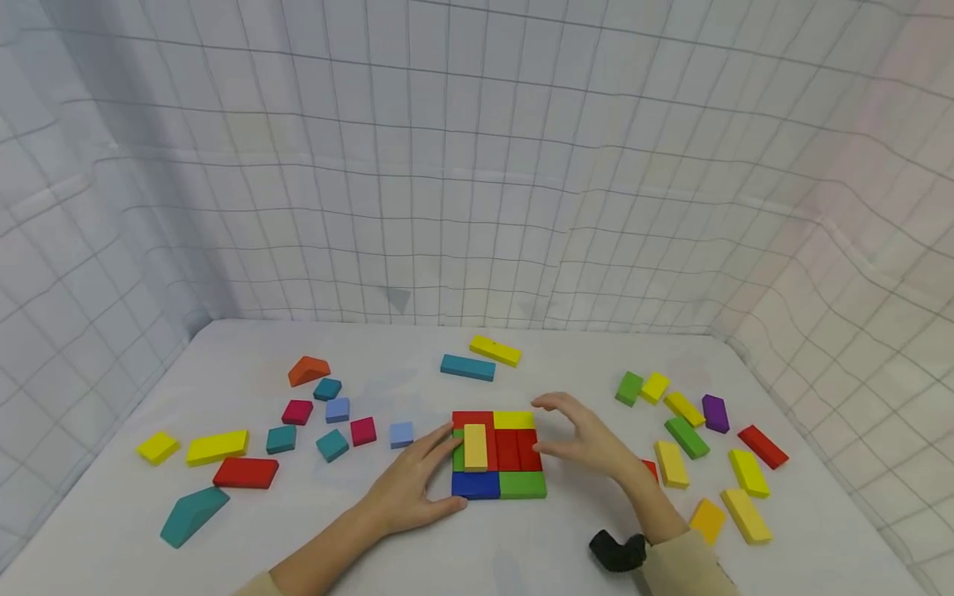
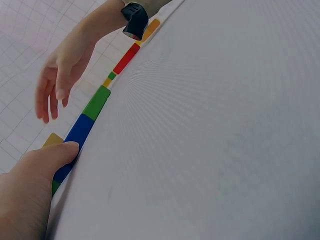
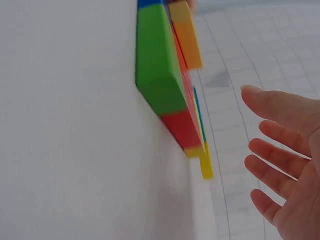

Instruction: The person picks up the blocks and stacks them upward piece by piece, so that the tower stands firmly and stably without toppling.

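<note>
Near the table's middle, colored wooden blocks lie fitted together as a flat rectangle. Along its front are a blue block [image 1: 476, 486] and a green block [image 1: 523, 485]; red blocks [image 1: 508, 450] fill the middle, and a yellow block [image 1: 514, 420] is at the back right. A pale yellow block [image 1: 475, 448] lies on top, left of center. My left hand [image 1: 406, 488] rests at the rectangle's left side, fingers extended along that edge and thumb [image 2: 67, 150] against the blue block. Beside the right edge hovers my right hand [image 3: 295, 145], holding nothing, thumb and fingers spread apart.
Loose blocks lie scattered at the left, among them a red block [image 1: 246, 473] and a teal block [image 1: 194, 515]. More lie at the right, including a purple block [image 1: 715, 413]. Behind the rectangle are a blue bar [image 1: 468, 367] and a yellow bar [image 1: 495, 350]. Grid-patterned curtains [image 1: 477, 165] surround the table.
</note>
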Action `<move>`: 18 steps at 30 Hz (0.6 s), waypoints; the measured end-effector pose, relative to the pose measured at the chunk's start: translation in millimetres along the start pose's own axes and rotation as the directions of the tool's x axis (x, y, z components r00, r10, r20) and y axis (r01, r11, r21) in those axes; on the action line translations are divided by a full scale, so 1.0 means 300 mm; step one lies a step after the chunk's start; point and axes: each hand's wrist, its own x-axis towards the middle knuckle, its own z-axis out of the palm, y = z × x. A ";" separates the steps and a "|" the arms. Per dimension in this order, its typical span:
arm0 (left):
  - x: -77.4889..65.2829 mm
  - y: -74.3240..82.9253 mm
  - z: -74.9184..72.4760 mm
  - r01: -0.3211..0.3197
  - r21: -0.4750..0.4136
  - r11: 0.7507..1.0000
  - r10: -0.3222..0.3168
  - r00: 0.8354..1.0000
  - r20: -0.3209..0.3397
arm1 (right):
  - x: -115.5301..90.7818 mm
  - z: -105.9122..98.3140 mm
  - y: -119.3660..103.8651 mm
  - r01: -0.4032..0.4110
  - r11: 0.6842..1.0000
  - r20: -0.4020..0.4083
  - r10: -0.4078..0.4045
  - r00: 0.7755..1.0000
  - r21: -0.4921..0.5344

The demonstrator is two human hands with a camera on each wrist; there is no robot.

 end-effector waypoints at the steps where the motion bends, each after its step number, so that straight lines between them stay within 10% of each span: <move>1: -0.001 0.001 0.000 -0.002 0.004 1.000 0.002 1.000 -0.004 | -0.021 -0.028 0.022 -0.008 1.000 -0.014 0.008 1.000 -0.003; 10: -0.002 -0.003 0.003 -0.009 0.025 1.000 0.009 1.000 -0.009 | -0.246 -0.246 0.169 -0.280 0.959 0.023 0.281 0.960 -0.033; 18: 0.002 -0.007 0.005 -0.012 0.029 1.000 0.012 1.000 -0.006 | -0.362 -0.331 0.242 -0.348 0.935 0.027 0.350 0.936 -0.064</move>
